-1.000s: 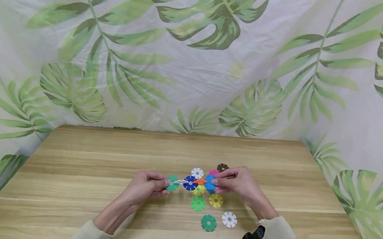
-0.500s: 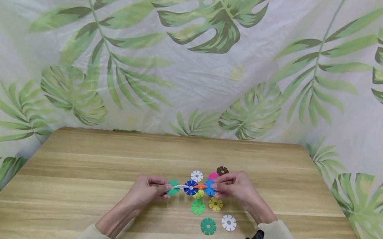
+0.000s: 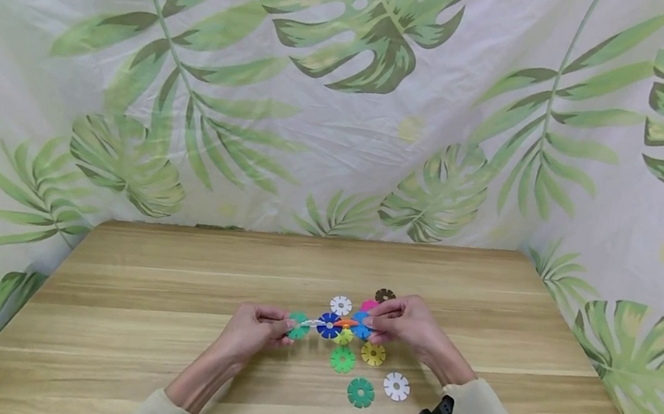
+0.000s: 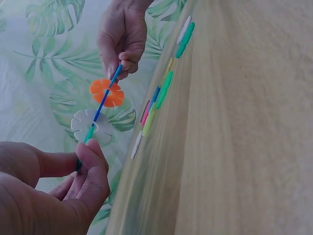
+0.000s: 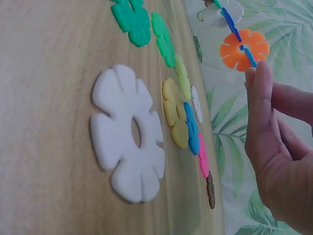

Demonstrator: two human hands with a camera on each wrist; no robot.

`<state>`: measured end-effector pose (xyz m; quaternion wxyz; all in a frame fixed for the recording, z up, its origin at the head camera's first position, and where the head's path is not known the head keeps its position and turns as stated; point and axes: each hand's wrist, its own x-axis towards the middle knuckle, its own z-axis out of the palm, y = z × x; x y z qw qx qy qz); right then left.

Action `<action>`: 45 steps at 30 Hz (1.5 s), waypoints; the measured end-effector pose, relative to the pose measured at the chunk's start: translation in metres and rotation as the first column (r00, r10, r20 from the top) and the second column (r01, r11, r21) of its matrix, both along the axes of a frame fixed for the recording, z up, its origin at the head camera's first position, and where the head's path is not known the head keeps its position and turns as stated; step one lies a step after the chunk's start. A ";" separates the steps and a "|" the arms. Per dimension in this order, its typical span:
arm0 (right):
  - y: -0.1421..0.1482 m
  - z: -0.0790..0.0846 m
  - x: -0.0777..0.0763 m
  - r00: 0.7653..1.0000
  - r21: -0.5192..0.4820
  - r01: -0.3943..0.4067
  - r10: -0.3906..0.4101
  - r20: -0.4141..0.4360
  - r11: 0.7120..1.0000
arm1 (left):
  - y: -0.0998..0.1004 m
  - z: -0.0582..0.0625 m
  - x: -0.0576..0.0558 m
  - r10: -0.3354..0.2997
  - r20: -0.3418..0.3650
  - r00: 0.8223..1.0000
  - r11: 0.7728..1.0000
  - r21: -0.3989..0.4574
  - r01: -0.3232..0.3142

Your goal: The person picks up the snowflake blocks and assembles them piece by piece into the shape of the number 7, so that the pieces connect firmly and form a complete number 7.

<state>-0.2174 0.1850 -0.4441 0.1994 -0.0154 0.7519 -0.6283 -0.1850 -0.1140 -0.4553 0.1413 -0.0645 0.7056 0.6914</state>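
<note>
A chain of slotted plastic interlocking discs is stretched between my two hands above the table. My left hand [image 3: 251,334] pinches the green disc [image 4: 89,133] at its left end between thumb and fingers. Slotted into that is a white disc [image 4: 103,133], followed by a dark blue disc [image 3: 323,325] and an orange disc [image 4: 98,91]. At the right end, my right hand [image 3: 413,326] pinches a light blue disc [image 5: 250,57], its fingertips covering part of the edge. Neighbouring discs in the chain stand crosswise to each other.
Loose discs lie flat below the chain: a white one [image 5: 105,132], a dark green one [image 3: 352,392], a bright green one [image 3: 336,359], a yellow one [image 3: 366,354], a pink one [image 5: 203,154] and a brown one [image 5: 211,190]. Leaf-patterned cloth hangs behind the wooden table [image 3: 166,282].
Both hands keep hold of the same end discs. The head view has tilted up slightly since a second ago, so the table and chain sit a little lower in it.
</note>
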 end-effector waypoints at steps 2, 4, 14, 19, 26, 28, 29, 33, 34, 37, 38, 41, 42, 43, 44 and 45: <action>0.000 -0.001 0.000 1.000 -0.001 0.001 -0.001 0.000 1.000 | 0.001 0.001 0.000 0.009 0.011 1.000 1.000 -0.006 -0.009; 0.000 -0.001 -0.001 1.000 -0.005 0.005 -0.005 0.004 1.000 | 0.001 0.002 0.000 0.016 0.017 1.000 1.000 -0.013 -0.015; 0.002 -0.003 -0.001 1.000 -0.017 -0.006 0.007 0.012 1.000 | -0.009 0.004 0.002 -0.144 0.010 0.990 0.990 0.010 0.144; 0.000 -0.005 -0.005 0.999 -0.022 -0.032 0.033 0.004 0.999 | -0.015 0.007 0.003 -0.319 0.019 0.947 0.946 -0.050 0.320; -0.002 -0.006 -0.010 0.997 0.039 -0.072 0.074 -0.031 0.997 | -0.014 0.004 0.007 -0.523 0.080 0.849 0.851 -0.015 0.525; -0.002 -0.004 -0.011 0.994 0.049 -0.085 0.088 -0.059 0.995 | -0.013 0.003 0.007 -0.532 0.086 0.842 0.845 0.001 0.534; 0.000 -0.002 -0.011 0.993 0.059 -0.088 0.092 -0.076 0.994 | -0.013 0.003 0.007 -0.528 0.088 0.845 0.848 0.010 0.530; 0.013 0.008 -0.008 0.985 0.138 -0.076 0.096 -0.145 0.988 | -0.014 0.003 0.006 -0.485 0.101 0.869 0.874 0.050 0.483; 0.017 0.011 -0.006 0.980 0.180 -0.075 0.106 -0.170 0.981 | -0.015 0.003 0.006 -0.468 0.104 0.878 0.884 0.059 0.464; 0.028 0.017 0.002 0.954 0.327 -0.088 0.173 -0.243 0.941 | -0.019 0.004 0.005 -0.422 0.124 0.898 0.906 0.102 0.412; 0.031 0.018 0.005 0.942 0.376 -0.101 0.210 -0.262 0.921 | -0.020 0.005 0.004 -0.410 0.130 0.903 0.910 0.113 0.398; 0.038 0.015 0.016 0.899 0.474 -0.176 0.337 -0.280 0.863 | -0.022 0.007 0.004 -0.387 0.141 0.911 0.918 0.156 0.366; 0.039 0.014 0.020 0.883 0.493 -0.203 0.376 -0.282 0.846 | -0.022 0.007 0.004 -0.384 0.144 0.912 0.918 0.167 0.359; 0.041 0.013 0.024 0.872 0.509 -0.226 0.405 -0.273 0.831 | -0.022 0.008 0.004 -0.381 0.145 0.913 0.918 0.176 0.355; 0.042 0.012 0.028 0.865 0.520 -0.246 0.427 -0.264 0.818 | -0.022 0.008 0.003 -0.379 0.145 0.914 0.918 0.183 0.352; 0.043 0.012 0.031 0.859 0.530 -0.260 0.444 -0.255 0.807 | -0.021 0.009 0.003 -0.377 0.145 0.915 0.918 0.189 0.349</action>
